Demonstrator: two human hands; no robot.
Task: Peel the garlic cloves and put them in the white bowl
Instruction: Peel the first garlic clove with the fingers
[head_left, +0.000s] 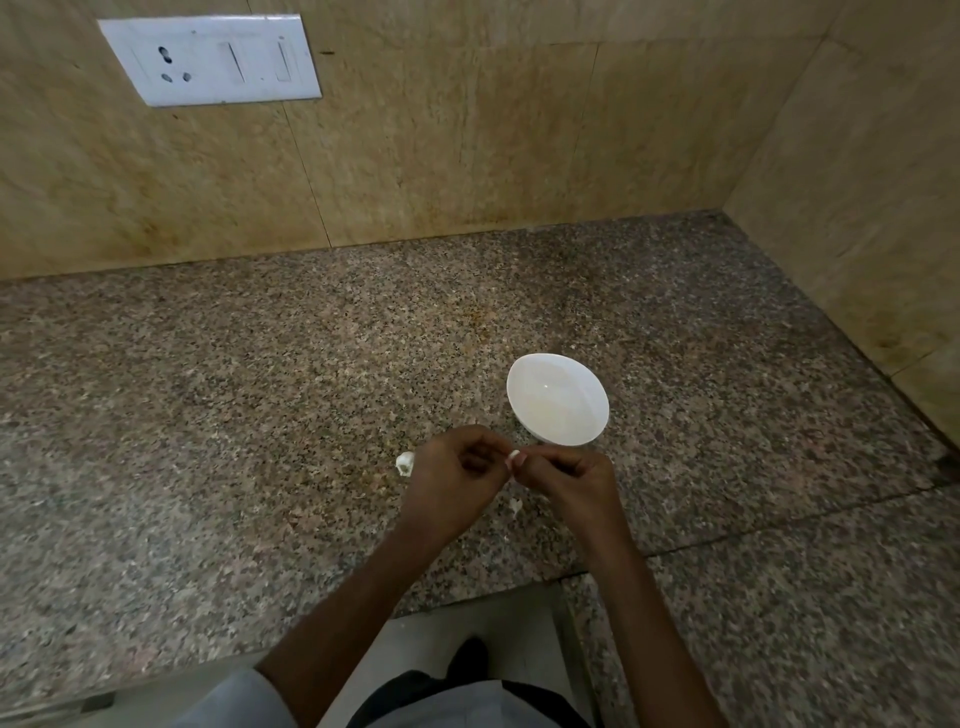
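A white bowl (557, 399) stands on the speckled granite counter, and nothing shows inside it. Just in front of the bowl both hands meet over the counter. My left hand (456, 480) and my right hand (567, 484) have curled fingers and pinch one small white garlic clove (513, 457) between their fingertips; most of the clove is hidden. Another garlic clove (405, 463) lies on the counter at the left of my left hand. A small white scrap of peel (515, 505) lies on the counter below the hands.
The granite counter (260, 415) runs wide to the left and back. Beige tiled walls (467, 130) close it at the back and right. A white switch and socket plate (210, 58) sits high on the back wall. The counter's front edge is cut out near my body.
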